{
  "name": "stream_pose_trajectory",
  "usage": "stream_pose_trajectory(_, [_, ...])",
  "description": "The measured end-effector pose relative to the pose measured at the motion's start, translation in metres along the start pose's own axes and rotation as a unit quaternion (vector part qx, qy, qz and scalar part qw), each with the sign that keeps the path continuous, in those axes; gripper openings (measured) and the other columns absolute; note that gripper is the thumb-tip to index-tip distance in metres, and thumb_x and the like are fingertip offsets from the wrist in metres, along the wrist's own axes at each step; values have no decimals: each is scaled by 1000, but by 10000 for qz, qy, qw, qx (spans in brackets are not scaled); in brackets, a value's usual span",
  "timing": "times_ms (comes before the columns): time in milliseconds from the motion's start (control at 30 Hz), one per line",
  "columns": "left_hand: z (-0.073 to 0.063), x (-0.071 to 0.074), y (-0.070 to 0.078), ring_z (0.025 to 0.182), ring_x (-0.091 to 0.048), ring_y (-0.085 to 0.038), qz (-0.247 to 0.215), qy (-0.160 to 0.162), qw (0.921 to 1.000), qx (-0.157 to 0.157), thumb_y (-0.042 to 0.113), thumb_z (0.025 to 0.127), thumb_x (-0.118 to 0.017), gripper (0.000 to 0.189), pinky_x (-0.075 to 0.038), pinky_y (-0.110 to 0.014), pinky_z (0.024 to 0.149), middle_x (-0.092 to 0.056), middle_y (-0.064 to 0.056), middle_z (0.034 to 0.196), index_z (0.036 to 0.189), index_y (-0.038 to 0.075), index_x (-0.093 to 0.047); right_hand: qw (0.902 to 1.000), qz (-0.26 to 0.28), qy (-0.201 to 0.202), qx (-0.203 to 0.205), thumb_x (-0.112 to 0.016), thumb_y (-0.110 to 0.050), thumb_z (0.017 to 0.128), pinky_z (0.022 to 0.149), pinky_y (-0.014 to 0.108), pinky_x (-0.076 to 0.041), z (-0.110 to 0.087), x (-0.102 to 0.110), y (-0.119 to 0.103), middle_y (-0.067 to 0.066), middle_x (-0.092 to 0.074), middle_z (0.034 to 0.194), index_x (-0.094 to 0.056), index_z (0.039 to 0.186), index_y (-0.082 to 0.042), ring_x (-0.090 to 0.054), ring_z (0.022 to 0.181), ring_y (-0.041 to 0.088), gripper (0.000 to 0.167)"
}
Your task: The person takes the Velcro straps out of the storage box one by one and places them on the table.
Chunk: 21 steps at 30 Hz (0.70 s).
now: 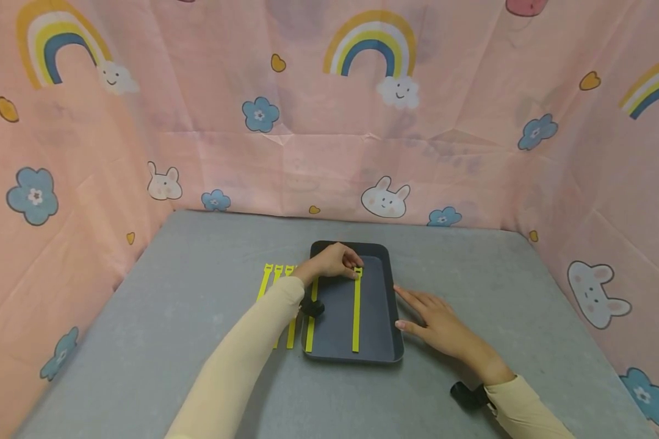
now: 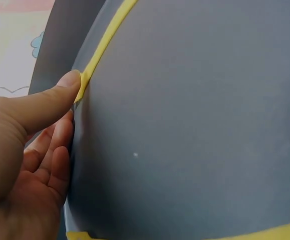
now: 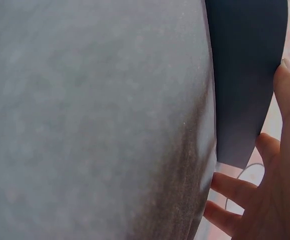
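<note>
A dark grey baking tray (image 1: 379, 317) lies lengthwise on the table, with two yellow cable ties inside. My left hand (image 1: 332, 262) reaches over its far part and pinches the slotted head of one cable tie (image 1: 356, 317), which runs straight toward me along the tray's middle. In the left wrist view my thumb (image 2: 69, 80) presses on that end. The second cable tie (image 1: 310, 332) lies along the tray's left side, partly behind my left wrist. At the tray's right edge, my right hand (image 1: 439, 323) rests with straight fingers, fingertips at the rim.
Left of the tray, several more yellow cable ties (image 1: 265, 280) lie side by side on the grey table (image 1: 198, 274), partly covered by my left forearm. A pink patterned cloth (image 1: 307, 164) hangs at the back and both sides. Black wrist devices (image 1: 467, 396) sit at my wrists.
</note>
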<state>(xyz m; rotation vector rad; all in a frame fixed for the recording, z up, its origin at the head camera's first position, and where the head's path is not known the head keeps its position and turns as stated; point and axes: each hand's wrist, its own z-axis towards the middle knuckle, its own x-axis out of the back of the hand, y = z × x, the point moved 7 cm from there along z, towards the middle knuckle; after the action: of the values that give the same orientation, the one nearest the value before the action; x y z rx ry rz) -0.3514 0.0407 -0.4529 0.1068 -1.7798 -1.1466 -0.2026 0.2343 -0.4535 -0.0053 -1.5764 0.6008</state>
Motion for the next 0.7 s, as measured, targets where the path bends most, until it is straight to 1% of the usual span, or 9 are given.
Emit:
stream_pose_trajectory(100, [0,-1,-1,92,-65,-12,46,41,10000,-27,15,84,-79,28,-53,-22,82,-74,-5,107,111,11,-74,10000,0,-32,-39,-56,-59,94,109,73,-24,0,-1,1,16,-44,154,-25,157,-32,-38,141,46,76])
stream_pose_trajectory(267, [2,-2,-3,89,-63,-10,255,123,9996,-53,18,83,-81,27,-52,-21,81,-74,-3,103,109,12,-75,9999,17,-117,-110,-54,-61,94,108,74,-24,0,-3,2,14,-42,155,-24,157,-34,-37,142,46,76])
stream_pose_trajectory(400, [4,-2,-3,88,-62,-9,382,168,9991,-60,19,83,-81,25,-51,-21,80,-74,-3,101,106,13,-76,9999,10,-88,-101,-54,-60,94,108,74,-24,0,-2,2,15,-43,154,-24,157,-33,-38,142,46,75])
stream_pose_trajectory(567, [3,-3,-2,89,-62,-10,428,200,9988,-94,18,82,-81,24,-51,-20,81,-74,-2,101,105,13,-75,10000,-34,2,-19,-56,-58,94,109,73,-25,-1,-1,1,16,-45,152,-26,157,-32,-40,140,47,74])
stream_pose_trajectory(700, [2,-3,0,87,-62,-10,350,236,9990,-168,16,82,-82,23,-51,-20,79,-73,-3,98,103,13,-74,10000,-23,8,-15,-56,-58,94,109,73,-24,0,-1,1,16,-46,152,-26,157,-32,-40,140,47,75])
